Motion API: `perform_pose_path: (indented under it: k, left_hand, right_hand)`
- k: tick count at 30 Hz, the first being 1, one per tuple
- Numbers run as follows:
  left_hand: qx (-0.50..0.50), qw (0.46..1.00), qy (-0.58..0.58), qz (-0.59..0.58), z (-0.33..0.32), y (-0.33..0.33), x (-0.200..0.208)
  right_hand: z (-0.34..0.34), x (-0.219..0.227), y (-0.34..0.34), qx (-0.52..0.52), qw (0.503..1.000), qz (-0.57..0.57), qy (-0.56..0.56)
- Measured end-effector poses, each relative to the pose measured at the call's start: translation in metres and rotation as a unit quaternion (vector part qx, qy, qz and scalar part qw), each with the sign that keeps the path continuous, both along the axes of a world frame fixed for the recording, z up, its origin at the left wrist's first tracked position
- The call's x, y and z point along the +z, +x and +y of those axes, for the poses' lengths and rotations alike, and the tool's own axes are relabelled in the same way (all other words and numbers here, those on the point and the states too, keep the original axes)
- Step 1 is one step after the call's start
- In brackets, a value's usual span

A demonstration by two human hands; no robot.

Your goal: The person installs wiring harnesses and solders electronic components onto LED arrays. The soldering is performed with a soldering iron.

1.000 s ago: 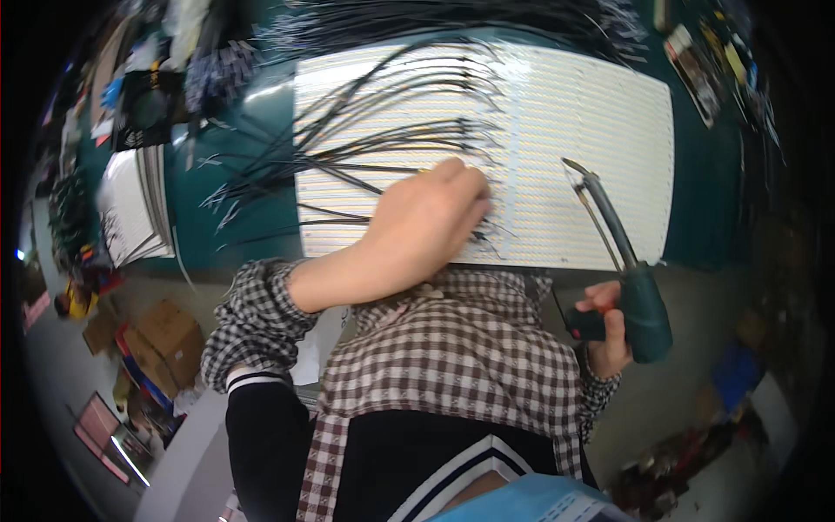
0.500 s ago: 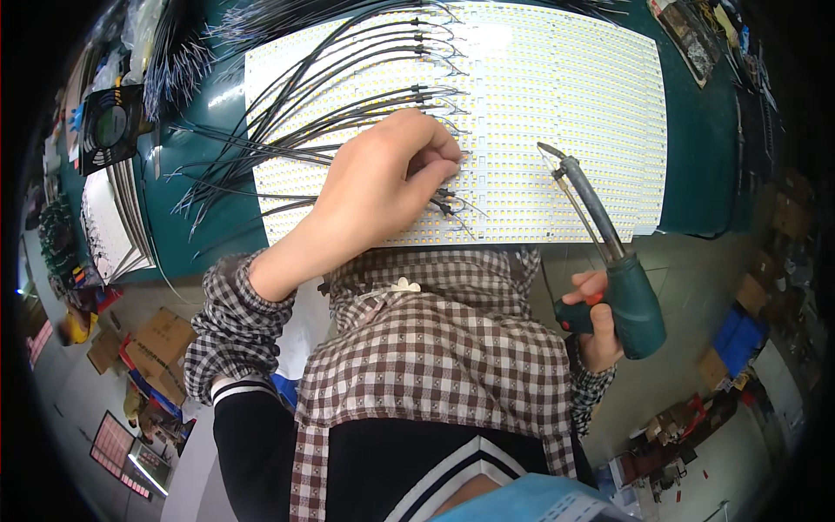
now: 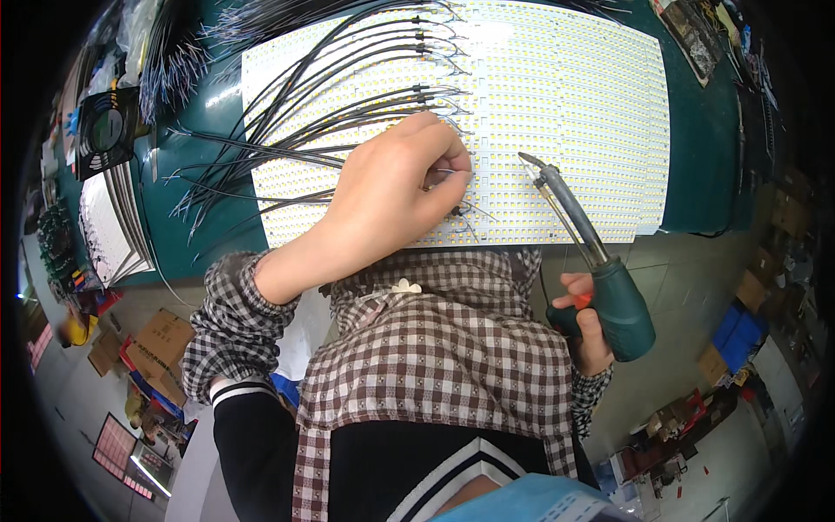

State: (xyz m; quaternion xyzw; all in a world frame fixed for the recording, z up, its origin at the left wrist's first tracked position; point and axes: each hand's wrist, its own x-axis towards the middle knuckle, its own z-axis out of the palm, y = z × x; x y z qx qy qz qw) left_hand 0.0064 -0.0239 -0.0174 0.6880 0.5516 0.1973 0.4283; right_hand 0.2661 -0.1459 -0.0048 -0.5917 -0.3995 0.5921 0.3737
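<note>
Glare whitens the top of the bright panel, and the bent fisheye edges fall to black

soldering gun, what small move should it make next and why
Probably ease the green-handled soldering gun leftward so its tip nears the left fingertips: the left hand appears to pinch a thin wire over the white LED board, while the tip, with the right hand gripping the handle, sits apart to the right.

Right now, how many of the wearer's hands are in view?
2: the left hand over the white panel, the right hand holding the green soldering gun, partly hidden behind it.
</note>
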Motion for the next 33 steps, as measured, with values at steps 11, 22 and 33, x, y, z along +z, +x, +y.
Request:
perform_pose_path:
  k: [11, 22, 33]
  left_hand:
    - [-0.011, 0.996, 0.083, 0.043, -0.005, 0.007, -0.009]
    - [-0.011, 0.995, 0.098, 0.035, -0.006, 0.008, -0.012]
    - [-0.008, 0.995, 0.098, 0.033, -0.007, 0.008, -0.011]
  right_hand:
    - [-0.006, -0.004, 0.002, -0.036, 0.998, 0.057, -0.022]
    - [-0.019, -0.015, 0.001, 0.009, 0.999, -0.033, 0.017]
    - [-0.007, -0.007, -0.007, 0.018, 0.999, -0.033, 0.038]
